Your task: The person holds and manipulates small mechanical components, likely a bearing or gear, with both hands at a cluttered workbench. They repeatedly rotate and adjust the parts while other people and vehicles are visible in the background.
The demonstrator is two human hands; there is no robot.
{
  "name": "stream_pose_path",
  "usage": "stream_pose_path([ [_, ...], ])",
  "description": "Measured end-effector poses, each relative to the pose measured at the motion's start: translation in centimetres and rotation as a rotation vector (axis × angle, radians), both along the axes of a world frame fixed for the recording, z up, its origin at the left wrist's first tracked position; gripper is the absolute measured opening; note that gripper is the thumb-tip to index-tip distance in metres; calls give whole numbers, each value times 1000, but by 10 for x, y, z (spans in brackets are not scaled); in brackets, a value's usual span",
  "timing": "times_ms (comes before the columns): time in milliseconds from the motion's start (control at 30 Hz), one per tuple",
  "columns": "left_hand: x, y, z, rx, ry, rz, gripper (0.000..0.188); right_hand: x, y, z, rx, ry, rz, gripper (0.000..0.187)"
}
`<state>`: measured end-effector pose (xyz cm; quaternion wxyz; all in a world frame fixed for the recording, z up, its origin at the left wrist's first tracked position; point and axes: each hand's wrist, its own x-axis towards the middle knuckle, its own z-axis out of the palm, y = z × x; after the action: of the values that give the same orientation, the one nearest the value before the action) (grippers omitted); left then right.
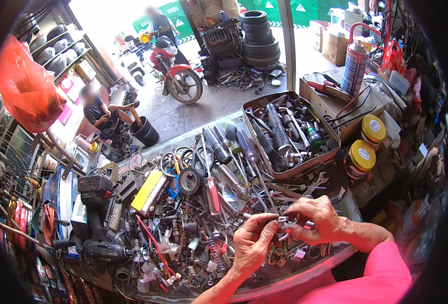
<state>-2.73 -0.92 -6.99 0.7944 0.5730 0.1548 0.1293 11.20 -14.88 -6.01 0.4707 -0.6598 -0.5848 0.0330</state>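
Closest, at the lower right of the frame, a pink sleeve [386,268] shows above the bench edge. Just beyond it, right of the lower centre, the left hand [252,245] pinches a small metal part [284,221] between thumb and fingers; the right hand [319,219] grips it from the other side, fingers curled, so the part sits between both sets of fingertips, its exact shape hard to make out. Around them loose hardware covers the bench. Left of the hands lie a red-handled screwdriver [213,196], a black tape roll [190,181] and a yellow and black box [150,191], with a dark power tool [106,250] at the lower left. Farther up, right of centre, a metal tray [284,175] is heaped with sockets and tools; two yellow-lidded jars [362,156] stand to its right. Beyond the bench, a seated person [101,114] is near a black bucket [146,134] at the left. Toward the top are a red motorcycle [175,76], stacked tyres [259,43] and, farthest, a green barrier [310,15].
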Motion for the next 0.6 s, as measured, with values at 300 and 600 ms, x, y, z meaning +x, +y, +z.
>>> stream_pose_path([
  [300, 0, -2, 2, 20, 18, -8, 21, 6, -2, -9, -61, -98, 50, 25],
  [600, 0, 1, -2, -18, -12, 0, 20, -5, 3, 0, -27, 14, -11, 22],
])
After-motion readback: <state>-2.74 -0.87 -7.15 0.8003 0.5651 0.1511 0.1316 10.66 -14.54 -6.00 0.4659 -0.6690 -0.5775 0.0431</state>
